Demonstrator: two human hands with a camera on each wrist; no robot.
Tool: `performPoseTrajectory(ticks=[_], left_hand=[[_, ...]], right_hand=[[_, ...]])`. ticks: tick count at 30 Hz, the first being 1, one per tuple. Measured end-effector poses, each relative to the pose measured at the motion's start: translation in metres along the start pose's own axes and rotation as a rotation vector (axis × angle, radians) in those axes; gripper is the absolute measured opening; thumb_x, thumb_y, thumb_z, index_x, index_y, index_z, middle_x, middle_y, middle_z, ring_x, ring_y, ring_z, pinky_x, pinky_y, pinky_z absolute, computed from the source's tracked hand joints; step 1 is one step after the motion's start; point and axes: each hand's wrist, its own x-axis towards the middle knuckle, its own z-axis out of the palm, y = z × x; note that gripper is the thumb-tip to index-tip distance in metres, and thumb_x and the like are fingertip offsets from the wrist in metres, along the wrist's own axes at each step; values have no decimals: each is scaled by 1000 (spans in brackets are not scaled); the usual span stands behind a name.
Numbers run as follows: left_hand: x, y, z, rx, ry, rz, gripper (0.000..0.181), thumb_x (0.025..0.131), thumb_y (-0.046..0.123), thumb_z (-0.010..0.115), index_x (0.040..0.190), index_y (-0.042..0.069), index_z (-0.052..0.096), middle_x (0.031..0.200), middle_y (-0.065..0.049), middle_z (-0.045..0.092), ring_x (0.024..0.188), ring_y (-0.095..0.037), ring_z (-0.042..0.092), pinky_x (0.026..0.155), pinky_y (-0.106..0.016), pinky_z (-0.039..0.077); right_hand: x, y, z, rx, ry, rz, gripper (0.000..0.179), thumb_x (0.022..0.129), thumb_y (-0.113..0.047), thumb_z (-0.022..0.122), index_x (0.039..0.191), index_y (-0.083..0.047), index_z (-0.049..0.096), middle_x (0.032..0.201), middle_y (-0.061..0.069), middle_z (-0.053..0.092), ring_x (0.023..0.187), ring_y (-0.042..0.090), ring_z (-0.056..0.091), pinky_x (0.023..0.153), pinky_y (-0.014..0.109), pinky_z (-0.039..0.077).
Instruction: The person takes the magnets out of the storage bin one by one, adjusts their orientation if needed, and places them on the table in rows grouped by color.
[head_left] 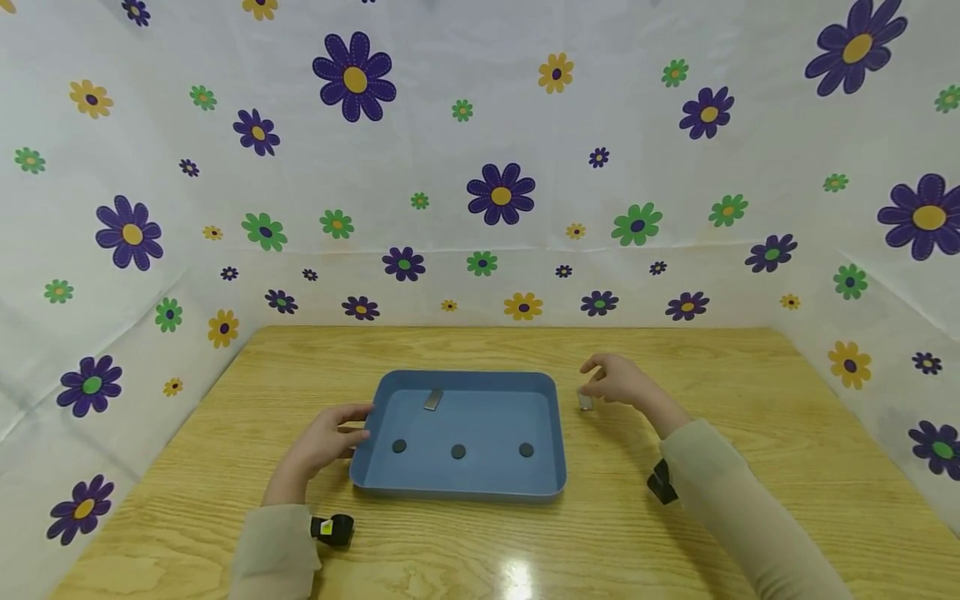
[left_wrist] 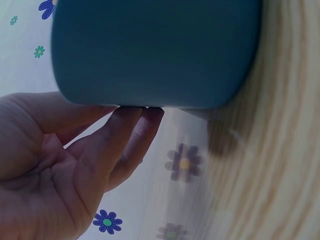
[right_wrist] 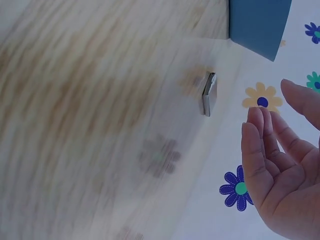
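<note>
The right grip (head_left: 618, 380) holds nothing, thumb and fingers parted; a small metallic block (head_left: 585, 402) lies on the surface (head_left: 420, 550) just below its fingertips. It looks light, stiff and probably slippery, best pinched by its long edges. The left grip (head_left: 321, 440), fingers fairly straight, touches the nearest wall of the blue tray (head_left: 480, 417). Count: one tray, one block outside, one metallic plate (head_left: 433, 400) and three dark discs (head_left: 458, 451) inside.
</note>
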Motion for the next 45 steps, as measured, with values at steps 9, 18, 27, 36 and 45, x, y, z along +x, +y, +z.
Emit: performPoseTrajectory(ticks=[9,18,27,36,45], left_hand=[[0,0,0,5,2,2,45,87,-2,50,130,-5,39,129,-26,39,110,-39,45,75,-38,49],[0,-1,0,-9,-8,-1,45,88,-1,50,131,-4,37,129,-26,38,112,-40,44,76,-39,49],[0,1,0,1,1,-4,45,88,0,51,131,-4,38,129,-25,38,111,-40,44,76,-39,49],[0,0,0,-5,-5,1,45,88,0,51,131,-4,38,130,-25,38,112,-40,44,76,-39,49],[0,0,0,-5,-6,-5,46,88,0,51,131,-3,38,130,-25,37,112,-40,44,76,-38,49]], right_hand=[[-1,-10,4,29,14,-53,36,80,-9,63,110,8,52,85,13,59,77,28,58,68,38,51],[0,-25,12,63,-2,-105,37,80,-9,64,111,7,53,82,11,58,79,32,57,65,35,51],[2,-37,22,57,-3,-142,36,79,-10,65,109,6,54,81,9,58,75,26,58,64,33,51],[7,-47,31,61,-17,-156,36,78,-9,66,108,7,55,78,9,58,73,30,57,60,31,50],[11,-52,38,28,-24,-159,35,78,-10,66,108,5,56,78,6,58,67,17,54,59,28,49]])
